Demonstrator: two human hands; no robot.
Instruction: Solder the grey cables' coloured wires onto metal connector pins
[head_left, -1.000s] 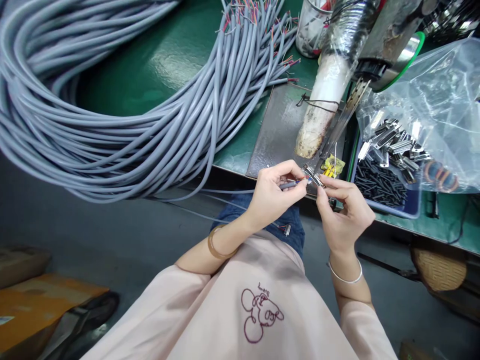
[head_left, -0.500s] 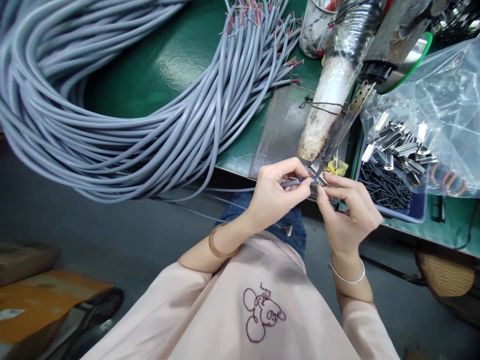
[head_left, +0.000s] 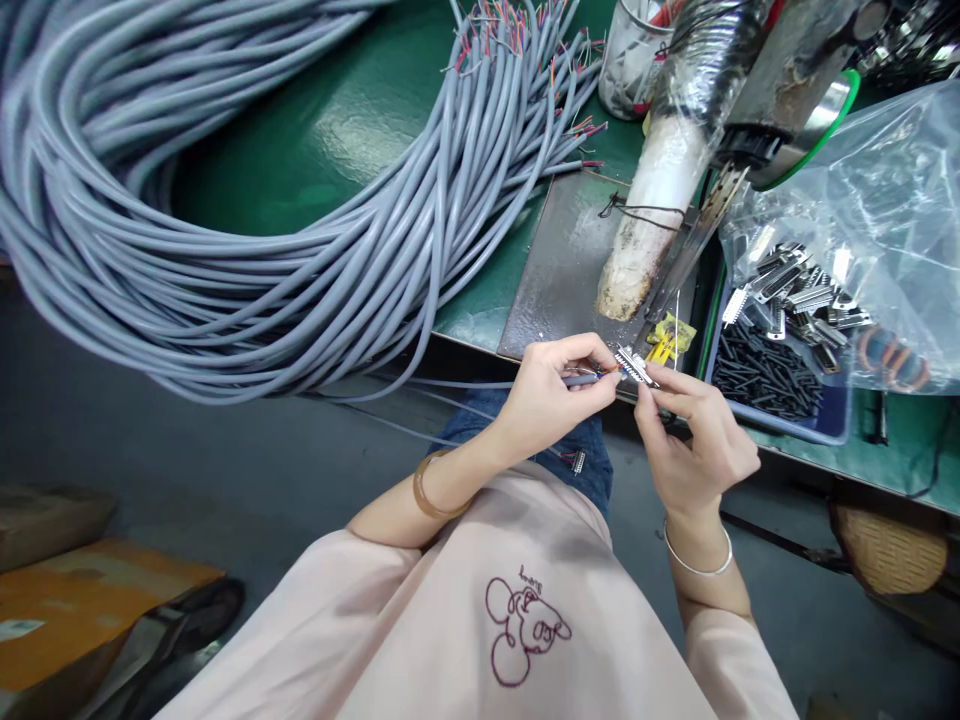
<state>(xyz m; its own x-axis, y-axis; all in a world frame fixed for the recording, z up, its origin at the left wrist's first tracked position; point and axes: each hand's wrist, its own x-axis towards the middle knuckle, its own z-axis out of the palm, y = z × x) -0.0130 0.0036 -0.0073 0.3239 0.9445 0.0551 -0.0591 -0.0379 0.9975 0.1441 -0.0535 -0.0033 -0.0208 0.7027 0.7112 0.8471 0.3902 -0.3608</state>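
Observation:
My left hand (head_left: 559, 385) pinches the end of a grey cable (head_left: 579, 380), whose thin coloured wires reach toward a metal multi-pin connector (head_left: 634, 366). My right hand (head_left: 697, 425) grips that connector by its right end between thumb and fingers. The fingertips of both hands are close together at the bench's front edge. Just above the connector is the lower end of a soldering iron (head_left: 664, 285), apart from it. Whether the wires are joined to the pins is too small to tell.
A big bundle of grey cables (head_left: 315, 260) lies on the green bench at left. A wrapped white tube (head_left: 637, 230) slants over a metal plate (head_left: 551, 260). At right, a blue bin (head_left: 780, 410) holds black sleeves and metal connectors. Another wired connector (head_left: 576, 461) rests on my lap.
Both hands have drawn slightly down toward me with the cable and connector, away from the iron's tip. The yellow piece behind them shows more fully.

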